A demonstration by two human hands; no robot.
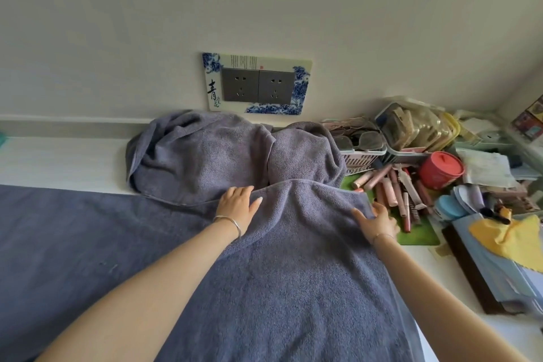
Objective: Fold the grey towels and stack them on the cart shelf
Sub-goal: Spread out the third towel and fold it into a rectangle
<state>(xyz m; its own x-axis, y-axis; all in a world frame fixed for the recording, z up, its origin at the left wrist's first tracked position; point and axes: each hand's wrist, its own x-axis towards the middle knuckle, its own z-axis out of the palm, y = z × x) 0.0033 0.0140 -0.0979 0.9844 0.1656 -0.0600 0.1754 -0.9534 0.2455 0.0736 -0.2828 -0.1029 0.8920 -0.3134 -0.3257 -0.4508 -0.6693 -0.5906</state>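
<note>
A large grey towel (293, 273) lies spread over the white table in front of me, its far edge raised in a hump. My left hand (236, 204) lies flat on that far edge near the middle, fingers apart. My right hand (374, 222) grips the towel's far right corner, thumb on top and fingers under the cloth. Behind it a crumpled heap of grey towels (223, 156) rests against the wall. More grey cloth (73, 229) lies flat to the left. No cart shelf is in view.
Right of the towel, a green mat (417, 236) holds several pink cosmetic tubes (390, 188). A red lidded jar (440, 169), plastic baskets (361, 153), papers and a yellow cloth (505, 236) crowd the right side. A double wall socket (257, 85) sits above the heap.
</note>
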